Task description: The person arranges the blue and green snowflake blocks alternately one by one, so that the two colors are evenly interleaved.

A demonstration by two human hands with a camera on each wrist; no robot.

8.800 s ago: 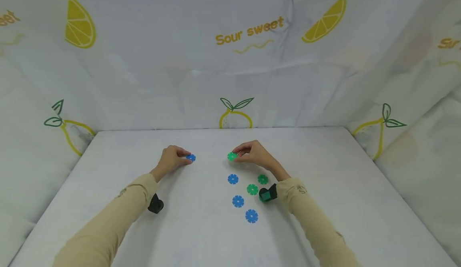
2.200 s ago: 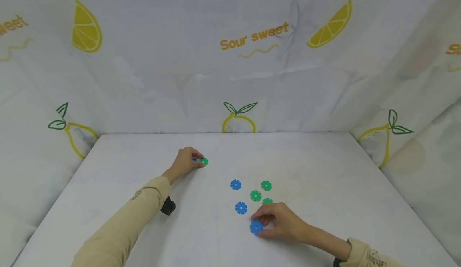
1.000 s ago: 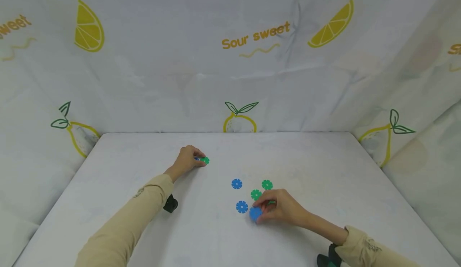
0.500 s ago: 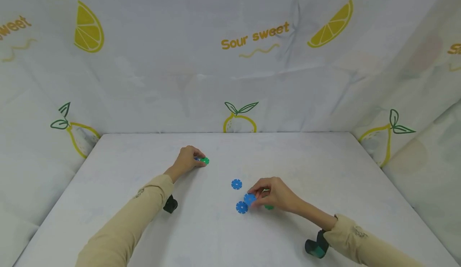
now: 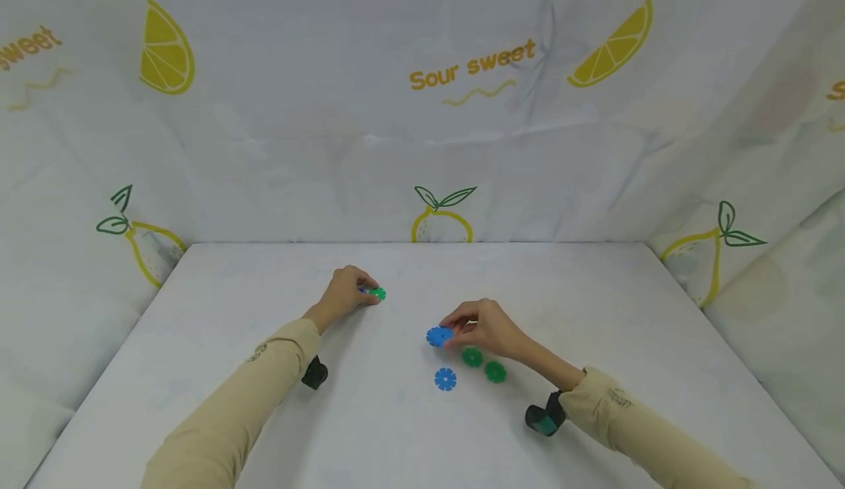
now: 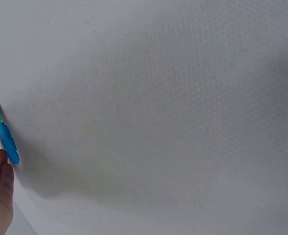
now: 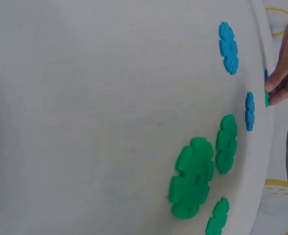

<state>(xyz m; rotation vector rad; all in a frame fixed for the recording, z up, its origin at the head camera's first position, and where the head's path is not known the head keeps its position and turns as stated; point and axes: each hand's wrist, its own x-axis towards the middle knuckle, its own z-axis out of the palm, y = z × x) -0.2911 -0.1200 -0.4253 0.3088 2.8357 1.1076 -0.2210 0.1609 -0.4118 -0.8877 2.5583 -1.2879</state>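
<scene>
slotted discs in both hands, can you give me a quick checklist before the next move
1. Left hand holding the left-hand green disc and left-hand blue disc: ok.
2. Those two securely slotted together: cannot tell.
3. Right hand pinching the right-hand blue disc: ok.
4. Right-hand blue disc touching the left-hand green disc: not ok, they are apart.
5. Loose discs flat on the table: ok, two blue discs and three green discs.
</scene>
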